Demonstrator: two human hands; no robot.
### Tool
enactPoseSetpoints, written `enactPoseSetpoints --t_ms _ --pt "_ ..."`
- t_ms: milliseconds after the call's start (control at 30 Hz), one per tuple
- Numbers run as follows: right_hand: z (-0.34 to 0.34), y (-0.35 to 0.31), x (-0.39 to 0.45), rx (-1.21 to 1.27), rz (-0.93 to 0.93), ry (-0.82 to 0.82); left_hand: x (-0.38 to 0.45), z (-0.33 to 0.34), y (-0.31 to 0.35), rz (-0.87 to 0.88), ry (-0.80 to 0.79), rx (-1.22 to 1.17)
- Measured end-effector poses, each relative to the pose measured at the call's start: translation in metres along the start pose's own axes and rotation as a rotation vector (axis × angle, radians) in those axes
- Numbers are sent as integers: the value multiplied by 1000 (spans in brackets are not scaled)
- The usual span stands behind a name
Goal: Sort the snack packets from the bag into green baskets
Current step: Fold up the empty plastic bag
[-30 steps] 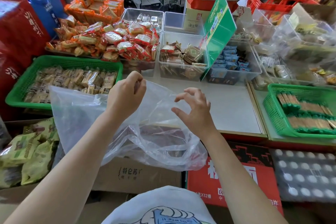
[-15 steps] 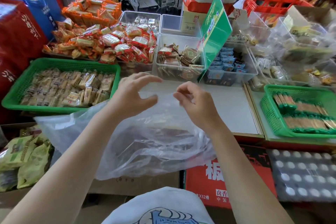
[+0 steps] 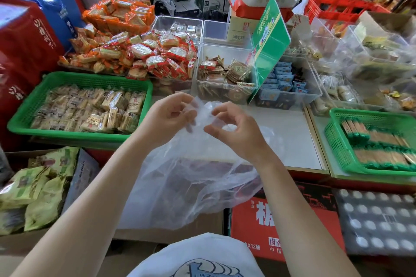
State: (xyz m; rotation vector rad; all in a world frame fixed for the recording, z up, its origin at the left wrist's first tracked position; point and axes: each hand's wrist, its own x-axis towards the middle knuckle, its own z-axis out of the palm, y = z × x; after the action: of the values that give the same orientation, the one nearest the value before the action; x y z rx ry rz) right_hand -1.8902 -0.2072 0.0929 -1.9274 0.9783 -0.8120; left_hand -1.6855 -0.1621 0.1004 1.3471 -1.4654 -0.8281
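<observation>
Two green baskets are seen: one (image 3: 27,108) at 9 o'clock, one (image 3: 337,141) at 3 o'clock. Clear plastic bag (image 3: 184,177) is held at centre, top pinched by left hand (image 3: 167,117) and right hand (image 3: 236,129), fingers curled.

The single head view looks forward and steeply down from the person's own head, close above both forearms. It faces a white counter top (image 3: 290,132) crowded with snack bins, its near edge running across mid-frame. The wide lens bends the counter's outer corners, and a white printed shirt (image 3: 195,256) fills the bottom edge.
</observation>
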Motion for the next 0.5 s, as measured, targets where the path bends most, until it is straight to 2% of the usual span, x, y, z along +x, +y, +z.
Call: enactPoseSetpoints --t_ms 100,200,267,367,433,467,500 --pt "17 -4 4 27 -32 16 -3 4 3 5 5 59" --pt "27 -9 2 38 -26 -28 -5 2 3 136 210 222" --pt "26 -6 1 -38 75 -173 -7 -5 0 151 391 233" --pt "7 12 0 -276 375 -501 -7 -19 -5 113 598 256" --pt "-7 29 -1 -501 538 -719 -7 -27 -15 81 616 289" --pt "-12 36 -2 -571 565 -790 -6 -30 -21 57 593 296" --pt "-14 40 -2 -577 564 -794 -5 -31 -28 26 549 284"
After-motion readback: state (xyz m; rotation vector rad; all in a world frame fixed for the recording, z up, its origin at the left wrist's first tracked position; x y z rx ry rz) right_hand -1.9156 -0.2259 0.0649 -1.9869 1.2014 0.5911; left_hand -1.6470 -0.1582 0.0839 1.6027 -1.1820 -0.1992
